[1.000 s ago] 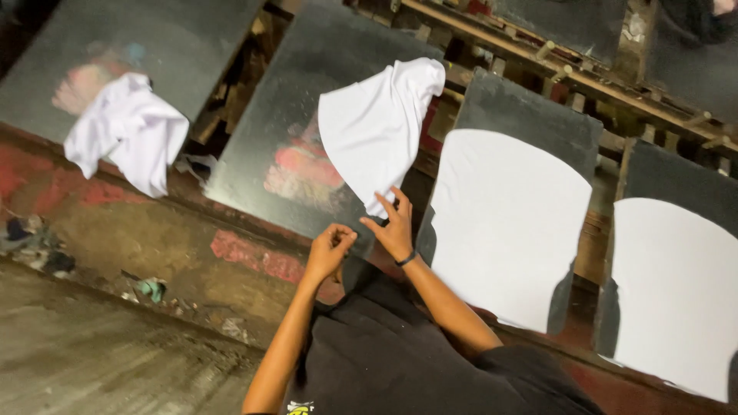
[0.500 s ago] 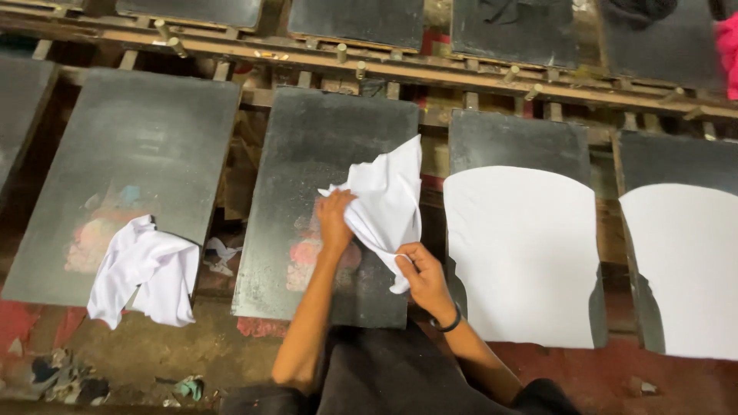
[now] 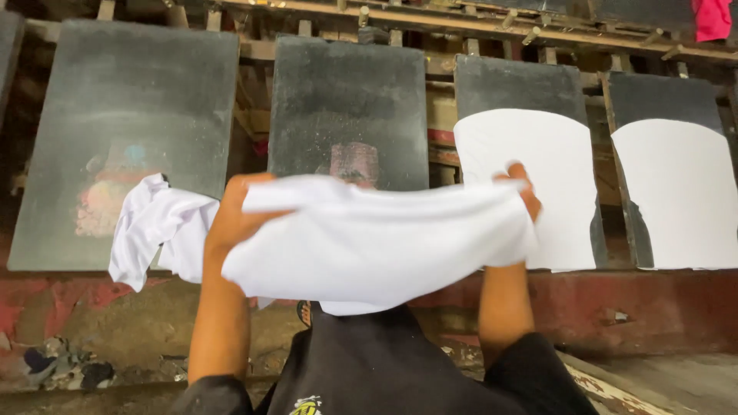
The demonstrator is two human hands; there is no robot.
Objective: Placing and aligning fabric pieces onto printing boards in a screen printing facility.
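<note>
Both my hands hold a white cloth piece stretched out flat between them, in front of my chest. My left hand grips its left edge and my right hand grips its right edge. The cloth hangs over the near end of a dark grey board in the middle of a row of such boards. A second crumpled white cloth lies on the near right corner of the board on the left.
Two boards on the right carry flat white cloth pieces. Wooden rails run behind the boards. A pink cloth shows at the top right. A red-stained ledge runs along the front, with rubbish at lower left.
The cloth was bunched over the middle board between my hands; now it is pulled out wide and flat, and my hands have spread apart and come nearer to me.
</note>
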